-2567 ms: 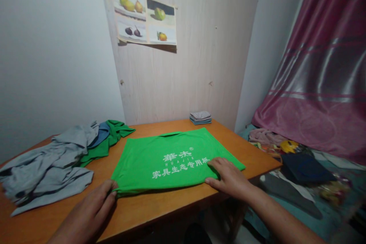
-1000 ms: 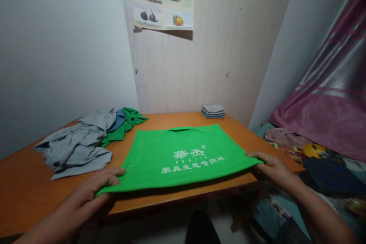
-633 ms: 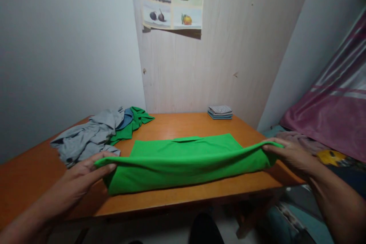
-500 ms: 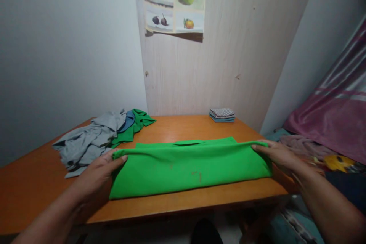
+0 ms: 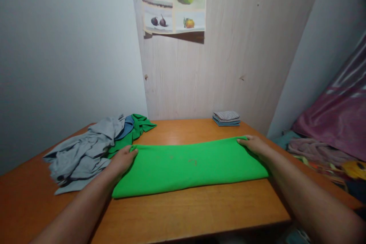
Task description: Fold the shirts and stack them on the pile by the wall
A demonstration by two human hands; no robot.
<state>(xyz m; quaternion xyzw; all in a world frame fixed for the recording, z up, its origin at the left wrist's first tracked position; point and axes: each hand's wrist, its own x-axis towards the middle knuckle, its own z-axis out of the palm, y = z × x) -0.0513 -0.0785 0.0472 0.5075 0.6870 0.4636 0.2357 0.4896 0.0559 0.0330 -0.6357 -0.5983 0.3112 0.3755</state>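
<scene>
A bright green piece of clothing (image 5: 185, 167), folded into a wide strip, lies across the wooden table in front of me. Faint brownish marks show near its middle. My left hand (image 5: 126, 159) pinches its far left corner, thumb on top. At the far right corner, my right hand (image 5: 251, 145) grips the fabric in the same way. The far edge is drawn fairly straight between both hands, and the near edge rests on the tabletop. Some of my fingers are hidden behind the cloth.
Left on the table (image 5: 194, 213) is a loose heap of grey clothing (image 5: 82, 156) with blue and green garments (image 5: 137, 127). A small folded stack of cloths (image 5: 226, 118) sits at the back right. Fruit pictures (image 5: 174, 4) hang on the wall. Pink fabric (image 5: 334, 118) lies at right.
Both hands have moved away from me and closer together, carrying the held edge over the back layer, which is now covered. The near table edge shows more bare wood.
</scene>
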